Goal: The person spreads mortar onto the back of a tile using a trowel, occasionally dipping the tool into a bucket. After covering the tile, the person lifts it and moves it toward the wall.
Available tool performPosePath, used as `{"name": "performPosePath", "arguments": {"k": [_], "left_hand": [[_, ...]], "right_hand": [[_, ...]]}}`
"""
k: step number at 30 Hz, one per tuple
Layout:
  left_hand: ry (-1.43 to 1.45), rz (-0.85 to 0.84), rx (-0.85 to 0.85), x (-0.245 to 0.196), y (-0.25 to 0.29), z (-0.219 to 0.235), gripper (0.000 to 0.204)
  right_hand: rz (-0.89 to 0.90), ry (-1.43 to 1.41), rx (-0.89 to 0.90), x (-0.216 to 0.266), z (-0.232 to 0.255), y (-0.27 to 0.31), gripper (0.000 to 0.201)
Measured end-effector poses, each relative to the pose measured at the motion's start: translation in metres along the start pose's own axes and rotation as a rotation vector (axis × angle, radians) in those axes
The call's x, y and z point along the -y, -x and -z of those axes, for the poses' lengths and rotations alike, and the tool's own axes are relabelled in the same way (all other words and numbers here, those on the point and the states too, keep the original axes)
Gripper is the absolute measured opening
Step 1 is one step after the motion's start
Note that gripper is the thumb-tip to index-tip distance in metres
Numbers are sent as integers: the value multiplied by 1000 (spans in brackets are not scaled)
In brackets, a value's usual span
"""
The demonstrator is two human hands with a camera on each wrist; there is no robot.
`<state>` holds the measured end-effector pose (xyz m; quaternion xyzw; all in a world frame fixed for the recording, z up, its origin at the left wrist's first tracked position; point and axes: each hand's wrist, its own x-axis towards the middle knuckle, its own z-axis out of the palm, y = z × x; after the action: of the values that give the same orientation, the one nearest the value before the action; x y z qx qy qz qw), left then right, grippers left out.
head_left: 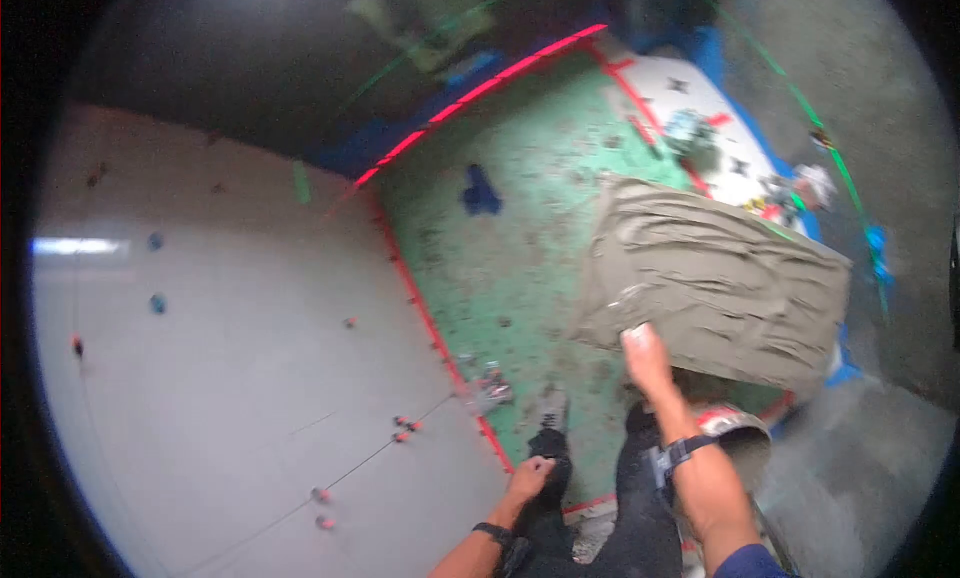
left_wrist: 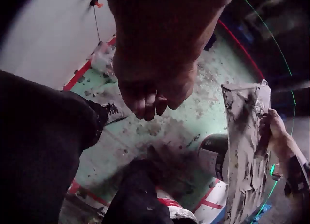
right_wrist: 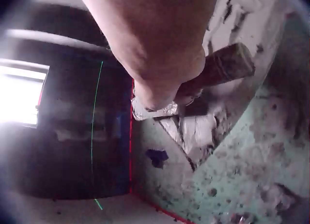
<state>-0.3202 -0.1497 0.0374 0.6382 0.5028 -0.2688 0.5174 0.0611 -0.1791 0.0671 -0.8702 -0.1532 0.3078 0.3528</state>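
A rectangular slab is coated with ridged grey-brown mortar. At its near left corner, my right hand grips a tool. The right wrist view shows the tool's thick, smeared handle passing through the right hand, beside a metal part caked with mortar; it looks like a trowel. In the left wrist view the slab appears steeply from the side. My left hand hangs near my knee, its fingers loosely curled around nothing; the same hand fills the top of the left wrist view.
A bucket stands by my right leg, and a dark bucket is next to the slab. Red tape divides the stained green floor from pale flooring. Blue tape and a plastic bag lie on the floor.
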Motion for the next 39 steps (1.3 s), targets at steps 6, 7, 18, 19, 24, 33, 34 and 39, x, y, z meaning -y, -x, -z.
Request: {"name": "performPosePath", "arguments": {"k": [6,7,18,19,24,33,34,39], "left_hand": [[77,-2,-48,-26,16,26,43],[146,28,-10,-32,19,30,41],[312,10,-12,36,2,10,34],[295,28,-10,22,8,18,33],[296,65,-37,19,20,42,32],[385,65,-19,-33,32,57,27],[387,56,-12,-31,24,52,27],[292,74,2,-22,12,39,26]], "right_hand": [[-50,532,-119,-57,72,-54,37],[33,507,-280,-98,77,-47,36],[-241,-585,99,20,-30,-28,28],[-187,-423,33,23,-39,-49,33],[-75,220,-179,53,-7,-113,36],[-564,-614,-316,-71,74,-33,34],[-588,-931,-300,-59,70,-22,34],[-453,-691,164,-7,73,-14,35]]}}
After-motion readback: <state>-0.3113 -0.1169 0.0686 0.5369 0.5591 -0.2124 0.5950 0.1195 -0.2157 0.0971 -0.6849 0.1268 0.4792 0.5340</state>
